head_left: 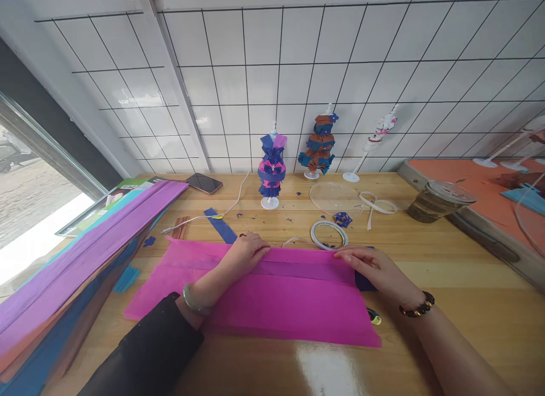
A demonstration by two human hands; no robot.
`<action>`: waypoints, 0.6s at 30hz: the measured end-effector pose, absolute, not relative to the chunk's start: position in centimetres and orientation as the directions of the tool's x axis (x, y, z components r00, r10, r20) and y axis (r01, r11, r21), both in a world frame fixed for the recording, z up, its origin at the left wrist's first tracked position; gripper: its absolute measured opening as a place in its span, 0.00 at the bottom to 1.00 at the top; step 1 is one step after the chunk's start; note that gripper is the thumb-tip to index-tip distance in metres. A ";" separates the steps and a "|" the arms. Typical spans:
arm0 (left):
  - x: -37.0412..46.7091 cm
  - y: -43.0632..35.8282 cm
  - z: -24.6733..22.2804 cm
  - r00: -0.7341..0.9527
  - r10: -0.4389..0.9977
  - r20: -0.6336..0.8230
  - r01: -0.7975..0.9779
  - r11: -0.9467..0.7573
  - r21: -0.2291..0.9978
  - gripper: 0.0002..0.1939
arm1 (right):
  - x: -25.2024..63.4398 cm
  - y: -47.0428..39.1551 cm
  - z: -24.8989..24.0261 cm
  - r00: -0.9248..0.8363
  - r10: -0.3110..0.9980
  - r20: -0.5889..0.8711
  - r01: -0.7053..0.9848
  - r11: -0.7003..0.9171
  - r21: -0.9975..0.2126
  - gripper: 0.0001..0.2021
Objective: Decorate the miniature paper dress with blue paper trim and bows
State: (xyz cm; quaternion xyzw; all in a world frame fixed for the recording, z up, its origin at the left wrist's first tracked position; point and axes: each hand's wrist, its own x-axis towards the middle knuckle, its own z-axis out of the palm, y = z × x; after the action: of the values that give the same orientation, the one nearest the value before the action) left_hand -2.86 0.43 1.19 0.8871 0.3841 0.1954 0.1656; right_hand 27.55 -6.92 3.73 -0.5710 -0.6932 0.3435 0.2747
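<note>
Pink Sheet Positioned Flat Under Both Hands

The pink sheet (pixel 289 305) lies on the wooden table (pixel 447 288), directly in front of the person, its long side running left to right. A purple band (pixel 306 270) crosses its upper part; whether this is a fold or a separate strip cannot be determined.

Hand positions: the two hands are well apart. The left hand (pixel 247 251) rests on the upper edge near the middle, fingers bent and directed to the right. The right hand (pixel 370 268) is at the upper right corner, thumb and fingertips touching the edge. Whether either hand grips the material or only presses on it cannot be told. A pale bangle (pixel 196 300) is on the left wrist, a dark beaded bracelet (pixel 418 305) on the right.

Adjacent items: a dark blue piece (pixel 365 281) is partly visible below the right hand. A cutter (pixel 374 316) protrudes from beneath the sheet's right edge. Just beyond the upper edge are a white tape roll (pixel 314 235) and a blue strip (pixel 220 225).

Outer area: stacked coloured sheets (pixel 97 254) occupy the left side, with a phone (pixel 205 183) near their far end. Two dressed stands (pixel 272 167) are positioned toward the tiled wall (pixel 255 38). A lidded cup (pixel 440 201) is at right.
</note>
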 end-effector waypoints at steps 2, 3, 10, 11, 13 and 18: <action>-2.8 0.5 1.2 0.629 0.748 0.214 0.622 -0.649 0.438 0.13 | 27.4 -6.8 3.6 -0.162 0.987 0.013 0.638 0.115 -0.762 0.23; -2.8 0.5 1.2 0.628 0.749 0.213 0.625 -0.647 0.436 0.13 | 27.3 -6.7 3.6 -0.153 0.988 0.024 0.649 0.119 -0.751 0.24; -2.7 0.4 1.2 0.611 0.759 0.226 0.616 -0.635 0.466 0.12 | 27.5 -6.4 2.9 -0.089 0.995 0.047 0.668 0.095 -0.738 0.23; -2.7 0.3 1.2 0.609 0.760 0.228 0.612 -0.633 0.474 0.11 | 27.7 -6.3 2.7 -0.077 0.996 0.048 0.670 0.087 -0.737 0.23; -2.7 0.2 1.3 0.604 0.764 0.229 0.608 -0.627 0.487 0.11 | 28.1 -6.0 2.2 -0.034 0.997 0.064 0.668 0.070 -0.740 0.22; -2.6 0.2 1.3 0.607 0.759 0.234 0.593 -0.629 0.503 0.10 | 28.1 -5.4 1.7 0.107 0.973 0.206 0.652 0.088 -0.753 0.19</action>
State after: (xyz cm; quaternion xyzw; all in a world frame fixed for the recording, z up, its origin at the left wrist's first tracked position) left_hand -2.62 0.15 1.35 0.8759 0.3859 0.2179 0.1910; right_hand 28.05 -5.38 1.67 -0.6411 -0.6336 0.2124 0.3775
